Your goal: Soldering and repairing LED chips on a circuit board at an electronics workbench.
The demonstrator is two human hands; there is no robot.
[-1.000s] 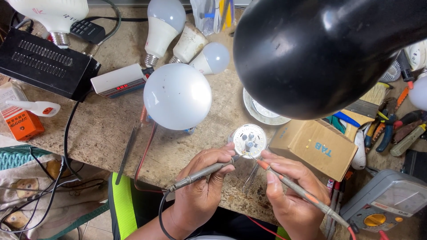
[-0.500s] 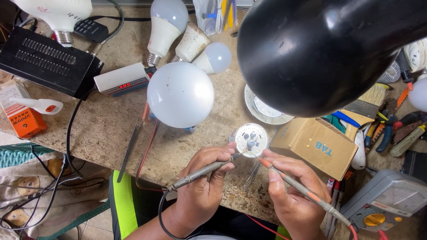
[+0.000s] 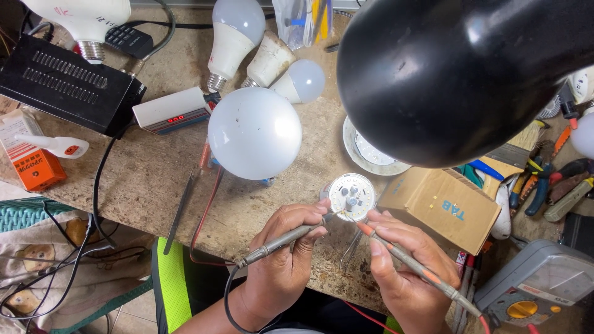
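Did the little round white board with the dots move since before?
No. The round board keeps its place beside the cardboard box and below the big bulb; only the camera shifted slightly.

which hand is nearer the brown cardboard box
Right. The right hand sits just below and beside the brown cardboard box; the left hand is farther off, beyond the round white LED disc.

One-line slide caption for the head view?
Left hand and right hand touch two probes to a round white LED board on a cluttered stone workbench.
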